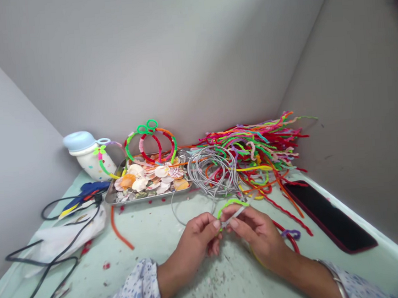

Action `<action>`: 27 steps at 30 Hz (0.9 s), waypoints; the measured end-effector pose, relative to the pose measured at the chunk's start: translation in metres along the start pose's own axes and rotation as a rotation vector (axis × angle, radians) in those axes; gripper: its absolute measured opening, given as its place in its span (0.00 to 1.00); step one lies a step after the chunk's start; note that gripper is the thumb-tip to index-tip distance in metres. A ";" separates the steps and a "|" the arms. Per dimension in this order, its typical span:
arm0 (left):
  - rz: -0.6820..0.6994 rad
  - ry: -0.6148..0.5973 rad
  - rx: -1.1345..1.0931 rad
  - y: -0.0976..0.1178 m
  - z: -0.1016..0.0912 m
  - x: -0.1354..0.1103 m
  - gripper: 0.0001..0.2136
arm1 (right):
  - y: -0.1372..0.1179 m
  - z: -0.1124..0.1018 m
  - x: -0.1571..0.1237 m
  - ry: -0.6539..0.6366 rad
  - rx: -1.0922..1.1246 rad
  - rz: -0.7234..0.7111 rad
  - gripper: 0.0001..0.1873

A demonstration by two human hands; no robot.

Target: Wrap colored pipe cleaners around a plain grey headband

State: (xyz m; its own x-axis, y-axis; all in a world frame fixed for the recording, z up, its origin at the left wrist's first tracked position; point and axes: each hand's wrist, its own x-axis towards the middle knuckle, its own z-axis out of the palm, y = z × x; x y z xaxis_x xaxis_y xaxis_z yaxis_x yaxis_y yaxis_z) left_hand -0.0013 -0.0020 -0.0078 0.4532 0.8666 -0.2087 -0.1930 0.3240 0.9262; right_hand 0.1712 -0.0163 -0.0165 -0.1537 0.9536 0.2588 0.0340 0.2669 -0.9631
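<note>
Two bare hands are working above the table (pixel 147 235). We are seeing the left hand (pixel 201 235) pinching one end of the green pipe cleaner (pixel 231 201), which is arching between both hands, while the right hand (pixel 257 236) is pinching a pale strip (pixel 237 212). Behind, a grey wire coil (pixel 212 192) is lying beside the shell tray (pixel 148 200).
</note>
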 end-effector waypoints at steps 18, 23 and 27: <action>-0.012 0.004 -0.024 0.001 0.000 0.000 0.12 | -0.005 0.002 0.003 0.053 -0.067 0.049 0.14; 0.025 -0.024 0.021 0.003 0.000 -0.002 0.06 | -0.003 0.002 0.002 0.058 -0.032 0.047 0.16; 0.024 0.000 0.057 0.003 0.000 -0.002 0.07 | -0.002 0.002 0.001 0.066 -0.039 0.049 0.16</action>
State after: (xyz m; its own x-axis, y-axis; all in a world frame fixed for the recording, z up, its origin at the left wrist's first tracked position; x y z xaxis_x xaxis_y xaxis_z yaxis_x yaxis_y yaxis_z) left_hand -0.0024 -0.0029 -0.0044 0.4492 0.8739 -0.1857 -0.1544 0.2807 0.9473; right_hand 0.1690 -0.0159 -0.0141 -0.0852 0.9725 0.2169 0.0781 0.2236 -0.9716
